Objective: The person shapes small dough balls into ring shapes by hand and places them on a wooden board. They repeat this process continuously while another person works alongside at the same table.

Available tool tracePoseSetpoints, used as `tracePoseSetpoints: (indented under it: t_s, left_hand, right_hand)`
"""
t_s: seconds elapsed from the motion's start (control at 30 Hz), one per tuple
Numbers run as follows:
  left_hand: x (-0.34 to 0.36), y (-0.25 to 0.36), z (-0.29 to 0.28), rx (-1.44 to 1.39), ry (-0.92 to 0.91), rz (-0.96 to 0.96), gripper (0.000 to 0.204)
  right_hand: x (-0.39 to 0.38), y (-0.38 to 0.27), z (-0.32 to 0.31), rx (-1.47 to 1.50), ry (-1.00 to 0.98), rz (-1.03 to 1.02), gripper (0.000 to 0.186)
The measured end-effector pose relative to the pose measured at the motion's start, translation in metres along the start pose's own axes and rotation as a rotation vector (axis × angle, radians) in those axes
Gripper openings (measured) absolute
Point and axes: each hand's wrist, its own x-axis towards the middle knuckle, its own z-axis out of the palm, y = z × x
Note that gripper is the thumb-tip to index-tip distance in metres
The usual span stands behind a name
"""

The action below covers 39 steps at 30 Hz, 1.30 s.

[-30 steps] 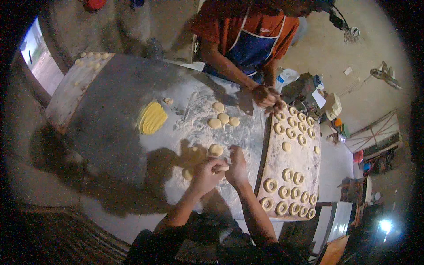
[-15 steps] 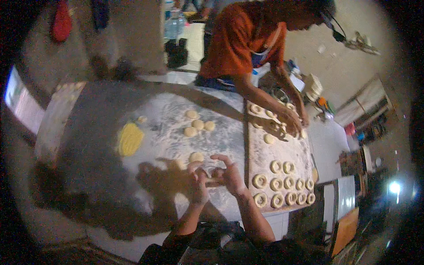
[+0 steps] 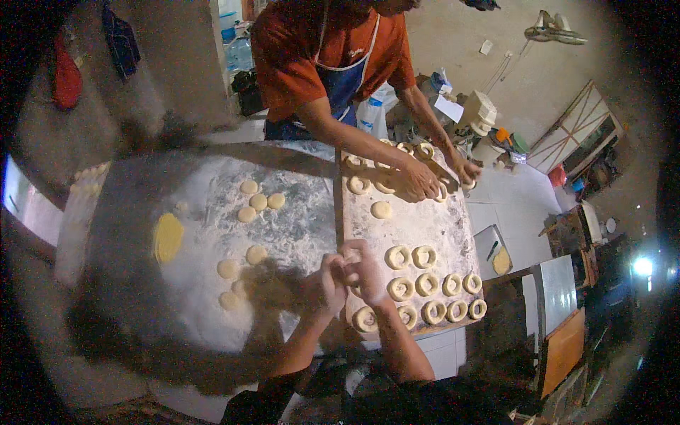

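Note:
My left hand (image 3: 329,286) and my right hand (image 3: 366,272) meet over the left edge of a floured board (image 3: 425,230). Both are closed around a pale piece of dough (image 3: 352,278), mostly hidden by my fingers, so I cannot tell its full shape. Rows of dough rings (image 3: 426,284) lie on the board just right of my right hand. Farther back on it sits one flat dough disc (image 3: 382,210). Several more discs (image 3: 258,202) rest on the floury grey table (image 3: 202,290) to the left, some in my hands' shadow.
Across the board, a co-worker in an orange shirt (image 3: 287,74) and blue apron handles dough rings with both hands (image 3: 423,180). A flat yellow mass (image 3: 168,239) lies on the table's left part. Right of the board, a tray (image 3: 496,249) holds something yellow and a dark-handled tool.
My view has swung right. My hands, apart with the dough between them before, are now drawn together at the board's edge. The co-worker's hands have spread apart.

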Motion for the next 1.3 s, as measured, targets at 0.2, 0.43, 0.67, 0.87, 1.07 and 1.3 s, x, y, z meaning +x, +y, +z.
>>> tracePoseSetpoints:
  t_s: [0.2, 0.43, 0.67, 0.87, 1.07, 1.3]
  left_hand:
    - [0.007, 0.014, 0.053, 0.101, -0.022, -0.203, 0.02]
    - [0.018, 0.01, 0.096, -0.129, 0.102, 0.009, 0.017]
    - [0.059, -0.012, 0.109, 0.186, 0.054, -0.282, 0.034]
    - [0.07, -0.025, 0.075, 0.525, -0.344, -0.52, 0.07]
    - [0.035, -0.031, 0.063, 0.623, -0.359, -0.346, 0.077]
    - [-0.029, -0.092, -0.058, 0.236, 0.216, -0.34, 0.039]
  right_hand:
    - [-0.001, 0.018, -0.058, 0.753, -0.311, -0.191, 0.038]
    - [0.004, 0.048, -0.108, 0.422, 0.031, 0.135, 0.037]
    - [0.057, 0.046, -0.104, -0.297, 0.033, -0.063, 0.065]
    - [0.063, 0.067, -0.111, -1.164, 0.106, -0.284, 0.077]
    - [0.051, 0.074, -0.082, -1.287, 0.163, -0.152, 0.075]
    - [0.076, 0.082, 0.048, -0.822, -0.389, -0.142, 0.038]
